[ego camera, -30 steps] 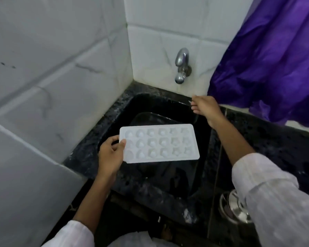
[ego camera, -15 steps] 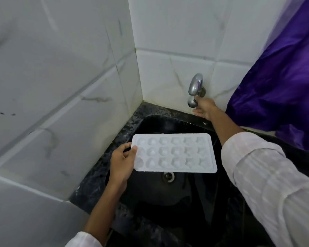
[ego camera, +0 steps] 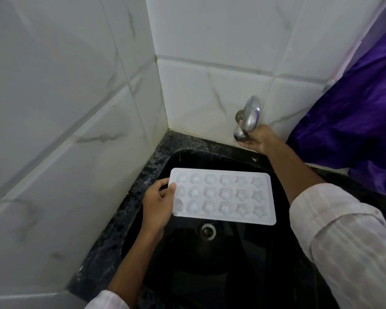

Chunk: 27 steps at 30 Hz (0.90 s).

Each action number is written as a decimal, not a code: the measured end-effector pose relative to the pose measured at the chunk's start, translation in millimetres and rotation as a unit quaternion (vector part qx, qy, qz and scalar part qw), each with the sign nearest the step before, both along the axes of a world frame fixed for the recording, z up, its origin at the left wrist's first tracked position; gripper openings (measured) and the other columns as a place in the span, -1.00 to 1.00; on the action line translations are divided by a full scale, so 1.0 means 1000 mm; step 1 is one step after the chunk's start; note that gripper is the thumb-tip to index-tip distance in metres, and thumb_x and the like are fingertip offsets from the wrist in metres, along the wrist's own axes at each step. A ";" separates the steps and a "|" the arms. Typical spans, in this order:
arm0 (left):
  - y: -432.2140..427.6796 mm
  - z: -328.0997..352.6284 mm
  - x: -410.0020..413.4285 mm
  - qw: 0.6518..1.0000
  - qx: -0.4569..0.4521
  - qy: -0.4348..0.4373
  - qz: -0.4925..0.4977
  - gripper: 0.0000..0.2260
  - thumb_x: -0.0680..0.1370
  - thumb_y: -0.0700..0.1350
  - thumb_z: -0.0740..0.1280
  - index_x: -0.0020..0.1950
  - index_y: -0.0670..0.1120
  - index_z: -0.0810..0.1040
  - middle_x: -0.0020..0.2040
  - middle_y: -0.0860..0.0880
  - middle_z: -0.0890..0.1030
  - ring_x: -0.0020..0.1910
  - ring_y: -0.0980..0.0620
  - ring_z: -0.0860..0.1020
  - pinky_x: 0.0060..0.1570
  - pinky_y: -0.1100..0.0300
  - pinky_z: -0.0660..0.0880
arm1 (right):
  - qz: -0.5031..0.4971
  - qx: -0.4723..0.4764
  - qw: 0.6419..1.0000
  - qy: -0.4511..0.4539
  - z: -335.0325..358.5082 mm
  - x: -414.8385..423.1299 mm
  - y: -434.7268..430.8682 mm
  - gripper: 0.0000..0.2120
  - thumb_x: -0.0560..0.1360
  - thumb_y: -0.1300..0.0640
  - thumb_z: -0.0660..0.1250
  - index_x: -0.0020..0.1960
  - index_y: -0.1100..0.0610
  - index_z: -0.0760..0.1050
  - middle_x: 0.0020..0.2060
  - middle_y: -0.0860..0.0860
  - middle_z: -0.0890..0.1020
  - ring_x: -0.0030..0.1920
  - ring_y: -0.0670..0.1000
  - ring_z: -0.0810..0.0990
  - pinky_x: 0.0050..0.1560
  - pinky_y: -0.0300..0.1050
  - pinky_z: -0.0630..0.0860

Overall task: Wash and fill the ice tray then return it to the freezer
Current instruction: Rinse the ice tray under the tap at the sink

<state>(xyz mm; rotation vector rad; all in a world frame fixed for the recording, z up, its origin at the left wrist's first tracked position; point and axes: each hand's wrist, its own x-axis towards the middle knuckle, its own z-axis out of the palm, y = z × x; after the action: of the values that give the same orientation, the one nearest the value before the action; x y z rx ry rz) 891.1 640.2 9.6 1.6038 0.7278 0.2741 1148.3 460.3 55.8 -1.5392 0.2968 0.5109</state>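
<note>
A white ice tray (ego camera: pixel 227 196) with several star and shell shaped moulds hangs level over the black sink (ego camera: pixel 243 275), cavities facing up. My left hand (ego camera: pixel 158 202) grips its left short edge, thumb on top. A chrome tap (ego camera: pixel 249 118) juts from the tiled back wall above the sink's far rim. My right hand (ego camera: pixel 257 139) is up at the tap, fingers curled around its lower part from below and behind. No water is visible running from the spout.
The sink's steel drain (ego camera: pixel 208 231) lies just below the tray. A speckled black counter rim (ego camera: pixel 143 181) borders the sink, with white tiled walls (ego camera: pixel 76 108) close on the left and behind. A purple curtain (ego camera: pixel 354 130) hangs at the right.
My right hand rose from the sink's far rim to the tap and closed around it. The left hand kept the tray over the sink, and the view moved in closer.
</note>
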 end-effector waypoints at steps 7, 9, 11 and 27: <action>0.007 -0.001 0.011 1.000 -0.006 -0.006 0.006 -0.86 0.64 -0.10 0.31 0.17 -0.05 0.60 -0.13 0.05 0.73 -0.19 0.10 0.70 -0.28 0.20 0.57 | -0.015 -0.002 1.000 0.003 0.001 0.000 0.002 -0.75 0.54 0.21 0.39 0.17 0.21 0.45 -0.18 0.08 0.56 -0.10 0.06 0.59 0.21 0.08 0.55; 0.009 -0.001 0.012 1.000 -0.007 -0.008 0.013 -0.87 0.64 -0.11 0.31 0.15 -0.05 0.60 -0.09 0.03 0.73 -0.16 0.08 0.70 -0.25 0.18 0.57 | -0.019 -0.004 1.000 0.003 0.001 0.000 0.003 -0.78 0.54 0.21 0.39 0.12 0.21 0.44 -0.18 0.09 0.56 -0.16 0.04 0.57 0.20 0.08 0.55; 0.012 0.000 0.011 1.000 -0.008 -0.010 0.020 -0.90 0.64 -0.12 0.31 0.12 -0.02 0.59 -0.08 0.01 0.72 -0.12 0.04 0.69 -0.21 0.14 0.58 | -0.018 -0.012 1.000 0.001 0.002 -0.001 0.004 -0.82 0.55 0.21 0.38 0.10 0.20 0.43 -0.19 0.09 0.55 -0.17 0.03 0.57 0.21 0.08 0.55; 0.024 0.008 0.014 0.998 -0.012 -0.009 0.061 -0.89 0.63 -0.12 0.32 0.13 -0.04 0.59 -0.09 0.03 0.71 -0.11 0.04 0.68 -0.19 0.14 0.56 | -0.029 -0.059 0.998 -0.018 0.003 -0.004 0.009 -0.89 0.57 0.21 0.35 0.07 0.20 0.47 -0.16 0.08 0.56 -0.21 -0.01 0.56 0.12 0.04 0.60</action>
<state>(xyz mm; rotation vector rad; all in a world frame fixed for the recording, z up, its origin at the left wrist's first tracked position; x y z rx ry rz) 905.4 663.8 17.3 1.5336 0.8134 0.3676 1144.0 468.9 58.9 -1.6468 0.3472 0.4250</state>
